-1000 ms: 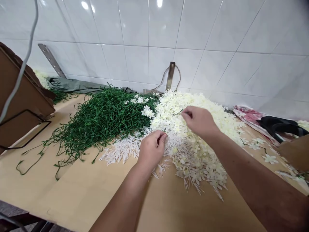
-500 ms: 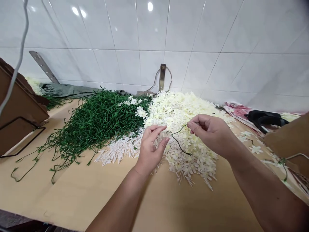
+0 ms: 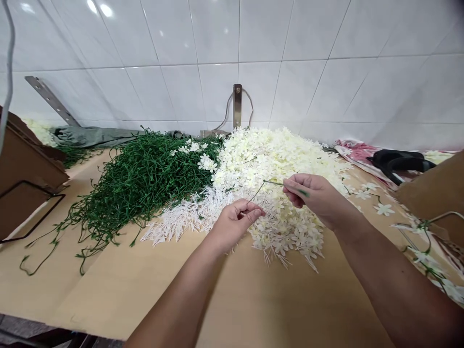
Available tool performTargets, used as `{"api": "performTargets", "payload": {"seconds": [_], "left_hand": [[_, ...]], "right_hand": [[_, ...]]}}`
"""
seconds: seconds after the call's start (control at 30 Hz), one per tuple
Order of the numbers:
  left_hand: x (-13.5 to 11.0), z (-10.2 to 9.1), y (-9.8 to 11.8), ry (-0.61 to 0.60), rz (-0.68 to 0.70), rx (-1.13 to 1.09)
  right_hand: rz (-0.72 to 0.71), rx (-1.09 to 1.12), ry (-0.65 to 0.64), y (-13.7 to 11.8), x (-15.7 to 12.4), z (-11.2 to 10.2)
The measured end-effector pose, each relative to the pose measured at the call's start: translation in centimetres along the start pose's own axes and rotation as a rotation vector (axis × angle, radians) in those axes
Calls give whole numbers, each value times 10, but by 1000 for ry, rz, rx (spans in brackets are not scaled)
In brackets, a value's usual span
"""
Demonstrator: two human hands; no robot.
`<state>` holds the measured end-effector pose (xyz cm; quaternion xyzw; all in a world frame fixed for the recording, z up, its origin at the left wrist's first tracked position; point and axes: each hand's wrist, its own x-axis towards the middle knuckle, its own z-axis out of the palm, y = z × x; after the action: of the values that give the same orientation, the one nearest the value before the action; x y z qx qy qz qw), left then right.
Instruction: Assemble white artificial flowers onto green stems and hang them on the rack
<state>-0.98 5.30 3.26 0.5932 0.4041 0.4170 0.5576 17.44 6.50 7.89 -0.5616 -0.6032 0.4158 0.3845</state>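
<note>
I had the right hand [image 3: 315, 195] pinching a green artificial stem [image 3: 265, 181] between thumb and forefinger. On the left hand [image 3: 237, 222], thumb and fingers were drawn together; one branch of the stem ran down behind them, and from my camera I couldn't tell whether they gripped it.

The stem hung in the air between the hands, above the near side of the flower heap. From the right fingertips it pointed left, almost level, to a knot-like joint, then bent down and toward the left hand, so its long axis ran roughly crosswise to my view.

Just behind lay the heap of cream-white flower heads [image 3: 268, 150], with white plastic sprigs [image 3: 188, 220] spilling at its near left edge. A tangled pile of green stems [image 3: 155, 174] adjoined it on the left. All rested on a light wood-coloured tabletop [image 3: 163, 290] against a white tiled wall [image 3: 217, 38]. An upright metal bracket [image 3: 237, 104] stood at the wall behind the flowers. I saw a cardboard box [image 3: 29, 159] at far left, and at right a red-and-white cloth [image 3: 357, 150] under a curved black object [image 3: 398, 162].
</note>
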Motion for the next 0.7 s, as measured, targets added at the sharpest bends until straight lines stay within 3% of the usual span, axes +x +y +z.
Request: {"api": "performTargets", "payload": {"seconds": [0.1, 0.27, 0.47, 0.7], "left_hand": [[-2, 0, 3, -57, -88, -105], [1, 1, 1, 5, -92, -137], [5, 1, -7, 132, 20, -164], [1, 0, -6, 179, 219, 66]], "right_hand": [[17, 25, 9, 4, 0, 3], [3, -11, 0, 8, -1, 5], [22, -26, -21, 15, -4, 5], [75, -15, -41, 18, -8, 9]]}}
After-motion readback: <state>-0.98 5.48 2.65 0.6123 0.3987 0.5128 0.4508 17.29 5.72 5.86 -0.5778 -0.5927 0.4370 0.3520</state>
